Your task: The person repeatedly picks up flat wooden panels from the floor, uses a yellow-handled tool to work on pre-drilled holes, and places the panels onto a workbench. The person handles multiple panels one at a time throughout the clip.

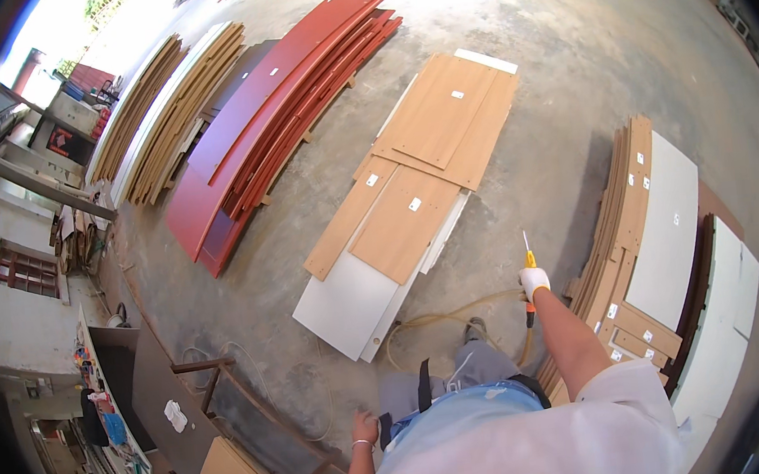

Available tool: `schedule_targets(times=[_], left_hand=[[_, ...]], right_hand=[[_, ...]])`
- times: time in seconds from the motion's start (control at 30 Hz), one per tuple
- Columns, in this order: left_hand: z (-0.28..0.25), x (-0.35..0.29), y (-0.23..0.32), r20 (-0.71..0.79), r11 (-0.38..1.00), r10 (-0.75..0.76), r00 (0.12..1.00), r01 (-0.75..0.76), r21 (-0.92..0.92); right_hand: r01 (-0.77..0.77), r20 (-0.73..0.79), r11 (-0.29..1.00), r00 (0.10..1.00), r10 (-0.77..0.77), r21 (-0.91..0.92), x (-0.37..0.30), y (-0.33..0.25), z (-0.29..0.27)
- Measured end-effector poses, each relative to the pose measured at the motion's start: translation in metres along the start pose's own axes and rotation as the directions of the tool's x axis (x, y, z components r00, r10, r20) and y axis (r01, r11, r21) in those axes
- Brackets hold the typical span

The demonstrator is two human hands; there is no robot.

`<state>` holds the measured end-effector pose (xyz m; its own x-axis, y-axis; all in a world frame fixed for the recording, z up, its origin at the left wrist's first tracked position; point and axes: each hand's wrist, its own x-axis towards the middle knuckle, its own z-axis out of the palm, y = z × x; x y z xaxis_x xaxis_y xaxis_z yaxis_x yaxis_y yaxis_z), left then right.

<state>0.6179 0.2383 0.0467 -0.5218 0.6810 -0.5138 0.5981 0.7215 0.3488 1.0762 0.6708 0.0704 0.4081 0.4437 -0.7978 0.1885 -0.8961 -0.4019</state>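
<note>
Grey concrete floor [583, 84] carries stacks of rectangular panels [281, 92], red, wood-brown and white; above it, the white-gloved right hand [534, 281] is closed around a yellow air gun [531, 261] with a thin metal nozzle [525, 241], beside the left edge of the brown-and-white panel stack [668, 230], while the bare left hand [365, 427] hangs, fingers slightly curled; whether it holds anything I cannot tell

Concrete flr [580, 57] has tan/wht panel pile [434, 133], yel. hose [419, 322] just beside it.

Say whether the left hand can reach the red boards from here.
Probably not: the left hand hangs low, and the red boards lie well off across the floor.
</note>
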Motion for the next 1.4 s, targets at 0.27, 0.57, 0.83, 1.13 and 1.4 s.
schedule_targets(times=[0.27,0.57,0.83,1.13,1.4], left_hand=[[-0.015,0.078,0.124,0.159,0.968,-0.247,0.956,0.250,0.002],[0.047,0.269,0.326,0.442,0.881,-0.073,0.894,-0.150,0.449],[0.192,0.491,0.585,0.536,0.889,0.163,0.828,-0.360,0.285],[0.331,0.756,0.699,0.245,0.868,-0.314,0.917,0.382,-0.316],[0.352,0.765,0.737,0.320,0.724,-0.429,0.845,0.534,-0.437]], right_hand=[[0.216,0.227,0.914,0.964,-0.142,-0.343,0.034,0.009,-0.064],[0.343,0.148,0.817,0.939,-0.311,-0.463,0.050,0.010,-0.074],[0.277,0.123,0.879,0.961,-0.249,-0.388,0.141,-0.075,-0.071],[0.336,0.291,0.813,0.932,-0.215,-0.476,0.251,-0.176,0.009],[0.339,0.293,0.774,0.934,-0.206,-0.535,0.299,-0.160,0.030]])
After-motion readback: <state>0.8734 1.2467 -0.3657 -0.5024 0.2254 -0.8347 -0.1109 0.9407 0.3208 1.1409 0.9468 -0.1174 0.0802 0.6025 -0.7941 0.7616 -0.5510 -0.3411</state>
